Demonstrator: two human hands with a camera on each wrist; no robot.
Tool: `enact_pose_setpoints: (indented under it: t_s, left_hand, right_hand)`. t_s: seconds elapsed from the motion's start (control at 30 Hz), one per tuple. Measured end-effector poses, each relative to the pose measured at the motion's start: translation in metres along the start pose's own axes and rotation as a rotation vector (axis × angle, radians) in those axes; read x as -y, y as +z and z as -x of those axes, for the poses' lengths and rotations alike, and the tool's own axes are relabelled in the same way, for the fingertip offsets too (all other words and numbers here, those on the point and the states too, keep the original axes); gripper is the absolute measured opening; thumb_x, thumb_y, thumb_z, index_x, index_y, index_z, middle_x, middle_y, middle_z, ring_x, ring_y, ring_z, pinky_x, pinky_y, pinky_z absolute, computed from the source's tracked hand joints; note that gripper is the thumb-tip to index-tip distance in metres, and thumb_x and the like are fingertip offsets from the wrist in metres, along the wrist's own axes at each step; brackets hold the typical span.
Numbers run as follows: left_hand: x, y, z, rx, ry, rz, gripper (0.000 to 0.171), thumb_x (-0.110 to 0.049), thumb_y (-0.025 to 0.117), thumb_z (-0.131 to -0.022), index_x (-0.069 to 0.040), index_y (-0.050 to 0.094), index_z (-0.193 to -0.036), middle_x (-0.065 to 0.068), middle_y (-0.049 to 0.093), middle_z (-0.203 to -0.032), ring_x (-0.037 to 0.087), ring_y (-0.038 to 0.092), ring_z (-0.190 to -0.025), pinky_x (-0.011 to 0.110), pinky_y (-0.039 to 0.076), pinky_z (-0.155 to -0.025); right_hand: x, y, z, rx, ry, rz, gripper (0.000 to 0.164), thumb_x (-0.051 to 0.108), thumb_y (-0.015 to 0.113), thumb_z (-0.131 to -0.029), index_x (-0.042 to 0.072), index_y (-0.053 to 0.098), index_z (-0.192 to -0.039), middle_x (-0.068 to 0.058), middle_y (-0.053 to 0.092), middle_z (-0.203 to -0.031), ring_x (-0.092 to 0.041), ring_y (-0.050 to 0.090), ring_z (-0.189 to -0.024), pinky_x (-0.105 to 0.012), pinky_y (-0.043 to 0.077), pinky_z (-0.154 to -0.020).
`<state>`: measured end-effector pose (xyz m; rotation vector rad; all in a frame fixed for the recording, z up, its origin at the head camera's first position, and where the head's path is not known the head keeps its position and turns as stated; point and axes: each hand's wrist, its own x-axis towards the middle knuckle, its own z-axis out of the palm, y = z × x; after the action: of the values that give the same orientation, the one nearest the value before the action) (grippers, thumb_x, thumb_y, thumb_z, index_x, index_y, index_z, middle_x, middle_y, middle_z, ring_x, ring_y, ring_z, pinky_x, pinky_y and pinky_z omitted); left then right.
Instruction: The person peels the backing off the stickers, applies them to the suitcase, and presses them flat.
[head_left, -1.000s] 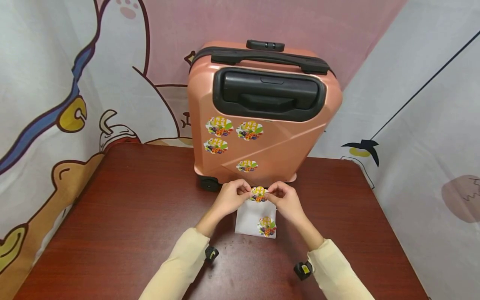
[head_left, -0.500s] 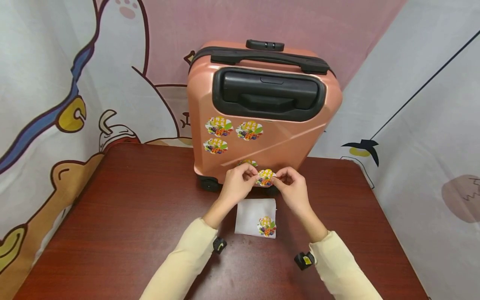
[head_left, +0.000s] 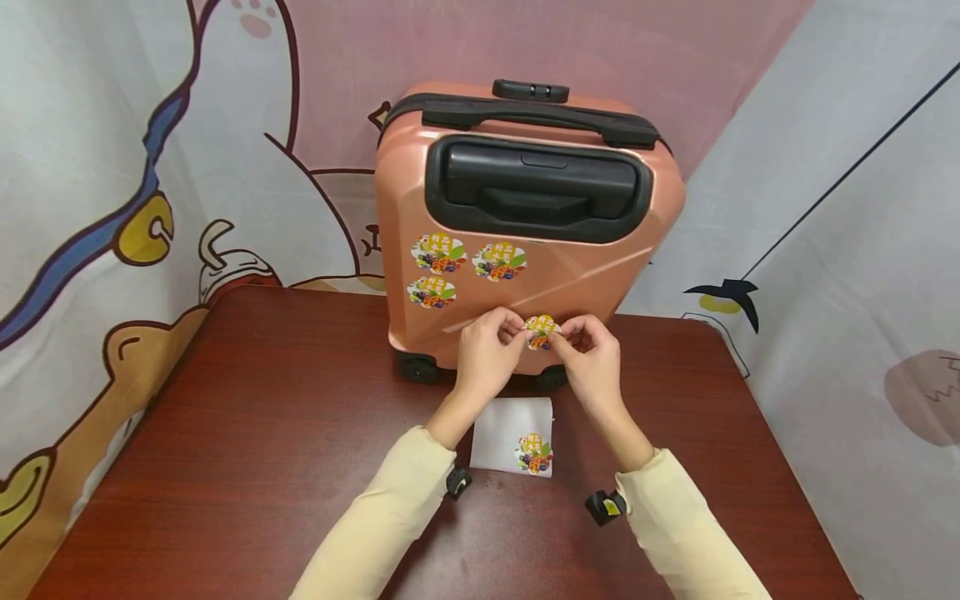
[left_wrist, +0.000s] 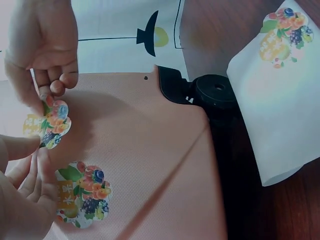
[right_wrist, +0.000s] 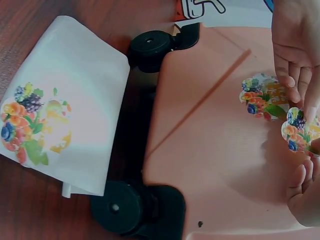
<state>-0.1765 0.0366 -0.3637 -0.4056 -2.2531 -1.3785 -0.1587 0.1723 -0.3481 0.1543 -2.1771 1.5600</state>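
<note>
A fruit-print sticker [head_left: 542, 332] is pinched at its left edge by my left hand [head_left: 489, 352] and at its right edge by my right hand [head_left: 596, 358]. Both hands hold it close in front of the lower part of a pink suitcase [head_left: 585, 267]. Three matching stickers, one of them this upper-left sticker [head_left: 438, 253], show on the suitcase in the head view. Another stuck sticker [left_wrist: 85, 195] appears beside the held one in the left wrist view; my left hand hides it from the head camera.
A white backing sheet [head_left: 498, 425] bearing one sticker [head_left: 534, 454] lies on the brown table [head_left: 300, 467] before the suitcase. Black wheels [head_left: 418, 367] support the suitcase. A cartoon-printed cloth [head_left: 330, 108] hangs behind and at the sides.
Both hands have lifted the pinched sticker from over the backing sheet, up and slightly right, to the suitcase's lower front. My left hand now covers the lower stuck sticker in the head view.
</note>
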Motion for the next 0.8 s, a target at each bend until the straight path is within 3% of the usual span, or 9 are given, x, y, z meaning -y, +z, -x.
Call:
enact_pose_setpoints:
  t_s: [0.1, 0.4, 0.8]
  left_hand:
    - [-0.002, 0.002, -0.002, -0.038, 0.013, -0.020, 0.012, -0.011, 0.073, -0.076, -0.005, 0.063, -0.077, 0.003, 0.064, -0.071, 0.013, 0.059, -0.061, 0.019, 0.046, -0.059]
    - [-0.006, 0.006, -0.004, -0.115, 0.016, -0.036, 0.012, -0.013, 0.074, -0.077, -0.006, 0.064, -0.078, 0.002, 0.065, -0.071, 0.011, 0.060, -0.060, 0.021, 0.047, -0.059]
    - [-0.010, 0.012, -0.006, -0.188, 0.058, -0.085, 0.012, -0.011, 0.073, -0.077, -0.006, 0.063, -0.076, 0.001, 0.064, -0.069, 0.010, 0.060, -0.058, 0.024, 0.047, -0.057]
  right_hand:
    - [-0.010, 0.001, -0.005, -0.027, -0.018, -0.008, 0.009, -0.010, 0.065, -0.075, -0.009, 0.056, -0.078, -0.008, 0.053, -0.071, -0.008, 0.047, -0.061, -0.016, 0.038, -0.055]
    - [-0.011, 0.003, -0.009, -0.082, -0.075, 0.035, 0.011, -0.008, 0.066, -0.074, -0.006, 0.056, -0.077, -0.001, 0.051, -0.069, -0.007, 0.046, -0.059, -0.016, 0.038, -0.053]
    - [-0.010, 0.007, -0.011, -0.130, -0.165, 0.160, 0.012, -0.004, 0.067, -0.075, -0.005, 0.055, -0.076, -0.014, 0.053, -0.067, -0.010, 0.045, -0.059, -0.015, 0.036, -0.053]
